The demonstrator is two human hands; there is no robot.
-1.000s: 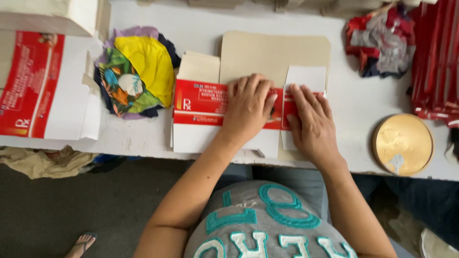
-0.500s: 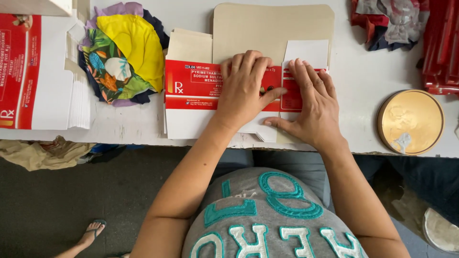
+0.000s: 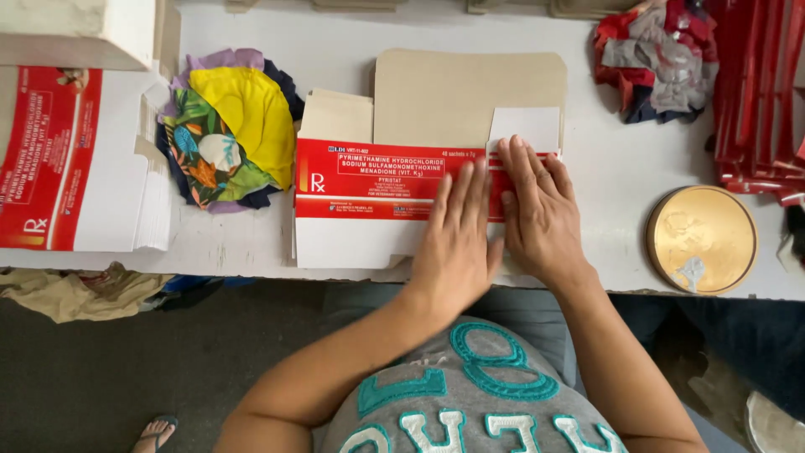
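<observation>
Both hands pressed flat on an unfolded red-and-white carton blank at the desk's near edge.

The left hand [image 3: 457, 243] and right hand [image 3: 541, 214] lie open, palms down, gripping nothing, on the carton blank [image 3: 377, 180]. The card appears light, stiff and crease-prone; best taken by its flap edges. Fabric scraps [image 3: 226, 126] lie at 9 o'clock, a gold round lid [image 3: 703, 239] at 3 o'clock on the desk [image 3: 604, 151].
</observation>
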